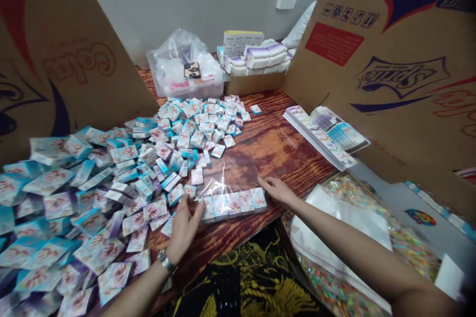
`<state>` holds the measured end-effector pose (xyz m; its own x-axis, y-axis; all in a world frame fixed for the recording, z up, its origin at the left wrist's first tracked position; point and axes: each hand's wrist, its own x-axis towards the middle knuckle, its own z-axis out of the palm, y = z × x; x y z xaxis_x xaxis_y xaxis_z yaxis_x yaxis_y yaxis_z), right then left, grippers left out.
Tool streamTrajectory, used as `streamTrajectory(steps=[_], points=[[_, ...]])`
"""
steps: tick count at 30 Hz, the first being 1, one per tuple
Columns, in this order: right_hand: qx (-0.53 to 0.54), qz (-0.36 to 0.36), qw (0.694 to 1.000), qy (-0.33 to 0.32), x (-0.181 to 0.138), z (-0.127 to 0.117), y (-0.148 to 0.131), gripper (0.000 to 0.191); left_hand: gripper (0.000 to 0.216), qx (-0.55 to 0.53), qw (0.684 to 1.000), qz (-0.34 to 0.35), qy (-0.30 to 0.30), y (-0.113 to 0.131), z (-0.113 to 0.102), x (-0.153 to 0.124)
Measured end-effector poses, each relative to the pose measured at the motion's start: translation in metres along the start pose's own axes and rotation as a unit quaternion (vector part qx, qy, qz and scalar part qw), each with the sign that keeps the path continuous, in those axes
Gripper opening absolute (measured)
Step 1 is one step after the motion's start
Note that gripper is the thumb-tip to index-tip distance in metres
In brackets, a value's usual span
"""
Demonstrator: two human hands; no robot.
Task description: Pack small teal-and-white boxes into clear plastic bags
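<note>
A clear plastic bag (232, 173) lies on the table in front of me, its film spreading away from a row of several small printed boxes (234, 203). The row appears to be inside the bag. My left hand (185, 225), with a watch on its wrist, is at the row's left end; its thumb touches that end and its fingers are spread apart. At the bag's right edge, my right hand (277, 190) has its fingertips closed on the film. A large heap of similar small boxes (126, 173) covers the table's left side.
Large cardboard sheets (372, 59) stand left and right. At the back are a plastic tub (204, 90) and a carton (256, 82) of packs. Printed cards (318, 136) lie to the right. A white sheet (338, 218) lies on a bag of colourful bits (409, 247) beside me.
</note>
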<state>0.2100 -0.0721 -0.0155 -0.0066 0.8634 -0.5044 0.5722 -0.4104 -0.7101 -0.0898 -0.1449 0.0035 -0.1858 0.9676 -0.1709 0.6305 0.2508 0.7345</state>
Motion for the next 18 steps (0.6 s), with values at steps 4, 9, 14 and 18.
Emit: streamTrajectory(steps=[4, 9, 14, 18], points=[[0.044, 0.021, 0.998, -0.033, 0.007, 0.009, -0.005, 0.036, 0.05, 0.011, 0.999, -0.013, -0.037, 0.007, -0.001, 0.018], [0.112, -0.003, 0.992, -0.055, -0.003, 0.011, -0.01, 0.035, 0.04, -0.131, 0.99, -0.04, -0.042, 0.005, 0.005, 0.028], [0.144, -0.102, 0.984, -0.015, -0.017, 0.001, -0.014, 0.034, 0.037, -0.183, 0.982, -0.014, -0.052, 0.013, -0.004, 0.017], [0.086, -0.269, 0.958, 0.047, -0.033, -0.009, -0.005, 0.025, 0.024, -0.163, 0.979, 0.118, -0.023, 0.006, -0.014, -0.004]])
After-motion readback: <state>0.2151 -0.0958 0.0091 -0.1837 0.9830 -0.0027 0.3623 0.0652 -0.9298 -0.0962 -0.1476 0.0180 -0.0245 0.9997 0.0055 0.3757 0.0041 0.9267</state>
